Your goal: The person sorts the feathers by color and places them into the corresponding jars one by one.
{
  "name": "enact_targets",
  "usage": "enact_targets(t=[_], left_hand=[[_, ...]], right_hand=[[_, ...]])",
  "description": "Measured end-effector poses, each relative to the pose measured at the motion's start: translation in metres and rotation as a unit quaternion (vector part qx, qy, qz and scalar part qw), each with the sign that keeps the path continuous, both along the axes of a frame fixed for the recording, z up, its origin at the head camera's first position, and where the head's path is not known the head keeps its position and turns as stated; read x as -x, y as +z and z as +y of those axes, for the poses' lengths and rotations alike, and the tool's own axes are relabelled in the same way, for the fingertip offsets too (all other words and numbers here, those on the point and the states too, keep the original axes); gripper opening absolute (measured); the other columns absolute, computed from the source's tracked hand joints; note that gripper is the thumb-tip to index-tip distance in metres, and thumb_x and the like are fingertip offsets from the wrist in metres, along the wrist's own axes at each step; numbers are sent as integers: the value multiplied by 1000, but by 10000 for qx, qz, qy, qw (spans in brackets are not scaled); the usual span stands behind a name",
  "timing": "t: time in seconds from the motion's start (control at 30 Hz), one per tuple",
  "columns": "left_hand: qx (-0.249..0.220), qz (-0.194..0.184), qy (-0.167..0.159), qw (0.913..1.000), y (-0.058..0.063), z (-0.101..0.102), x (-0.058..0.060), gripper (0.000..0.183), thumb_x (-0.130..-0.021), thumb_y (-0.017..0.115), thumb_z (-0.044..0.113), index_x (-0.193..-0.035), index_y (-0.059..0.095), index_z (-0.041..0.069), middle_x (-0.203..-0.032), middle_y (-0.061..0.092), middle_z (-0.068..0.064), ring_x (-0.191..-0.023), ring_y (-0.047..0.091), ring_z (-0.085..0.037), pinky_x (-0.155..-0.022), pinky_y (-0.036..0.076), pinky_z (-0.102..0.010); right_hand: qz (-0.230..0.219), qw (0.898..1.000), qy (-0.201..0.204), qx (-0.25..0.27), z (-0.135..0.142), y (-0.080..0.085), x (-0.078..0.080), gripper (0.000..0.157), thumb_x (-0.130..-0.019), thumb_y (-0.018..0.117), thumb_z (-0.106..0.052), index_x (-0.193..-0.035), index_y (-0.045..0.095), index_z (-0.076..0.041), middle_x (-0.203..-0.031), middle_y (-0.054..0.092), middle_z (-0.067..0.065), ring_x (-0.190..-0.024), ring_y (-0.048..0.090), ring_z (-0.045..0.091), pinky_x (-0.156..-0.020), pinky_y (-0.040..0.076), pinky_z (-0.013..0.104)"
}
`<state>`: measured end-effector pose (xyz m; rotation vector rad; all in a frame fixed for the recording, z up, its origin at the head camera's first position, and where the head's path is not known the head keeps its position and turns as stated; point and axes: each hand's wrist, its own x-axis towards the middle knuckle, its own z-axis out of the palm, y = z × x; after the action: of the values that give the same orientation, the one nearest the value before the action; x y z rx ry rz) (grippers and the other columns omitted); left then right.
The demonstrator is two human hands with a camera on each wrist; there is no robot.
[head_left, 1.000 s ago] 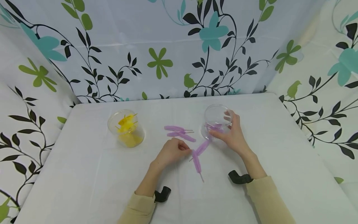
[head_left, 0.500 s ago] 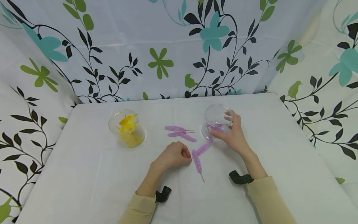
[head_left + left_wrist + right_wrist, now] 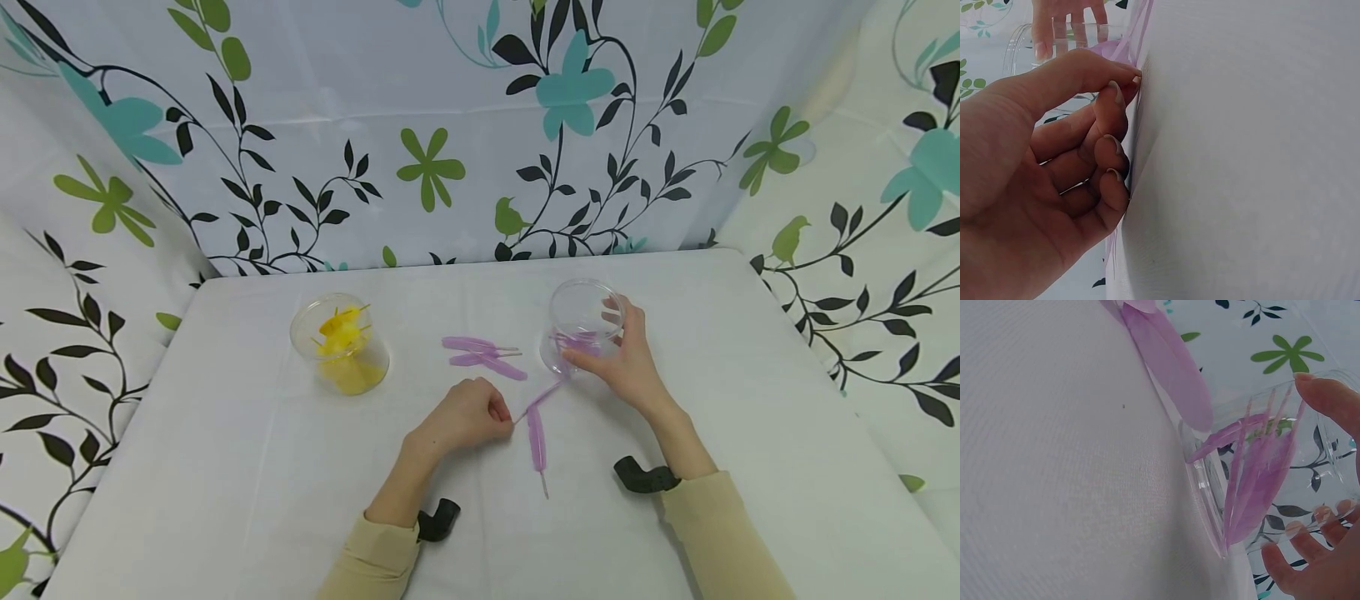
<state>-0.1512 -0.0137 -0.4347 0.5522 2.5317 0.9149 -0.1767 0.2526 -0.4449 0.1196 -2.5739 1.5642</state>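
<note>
Thumb and fingertips of my left hand [image 3: 465,414] pinch the quill end of a purple feather [image 3: 545,392] low over the tabletop. That feather is turned edge-on, and its far tip reaches the base of a clear plastic cup [image 3: 558,312]. My right hand [image 3: 628,358] grips this cup around its right side. Several purple feathers [image 3: 1263,481] stand inside it, quills up, in the right wrist view. Another purple feather [image 3: 537,442] lies nearer me, just right of the left hand. Farther back, a small group of purple feathers [image 3: 487,362] rests on the cloth.
At the left of the white-covered table [image 3: 225,467] stands a second clear cup [image 3: 302,333] holding several yellow feathers [image 3: 345,337]. A patterned curtain [image 3: 300,125] hangs behind the table and along both sides.
The left hand has shifted slightly toward me and taken the feather's quill. That feather has turned onto its edge, and the loose one beside it has slid a little right. The right hand stays put.
</note>
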Motion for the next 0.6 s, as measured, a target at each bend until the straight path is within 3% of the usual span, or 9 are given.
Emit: enact_targets(t=[0.27,0.43,0.6], left_hand=[[56,291,74,9995,-3,0,2,5,-80,73,12,-82,77,10,-69,65,9,-68,57,-8,-67,51,-26],[39,522,203,9984,-4,-2,3,5,-80,73,10,-80,77,12,-69,66,8,-68,58,-8,-67,51,-26],[67,511,243,9984,-4,-2,4,5,-81,73,10,-78,76,13,-68,65,9,-67,58,-8,-68,51,-26]], right_hand=[[-43,10000,31,3,0,2,0,107,-77,87,-23,-155,16,-10,-154,28,12,-144,32,33,-113,32,61],[-47,10000,43,7,-1,2,0,105,-78,87,-27,-155,17,-10,-153,28,12,-143,32,32,-114,32,61],[-44,10000,15,-34,0,1,0,104,-78,86,-32,-154,18,-11,-153,29,11,-143,33,31,-114,32,60]])
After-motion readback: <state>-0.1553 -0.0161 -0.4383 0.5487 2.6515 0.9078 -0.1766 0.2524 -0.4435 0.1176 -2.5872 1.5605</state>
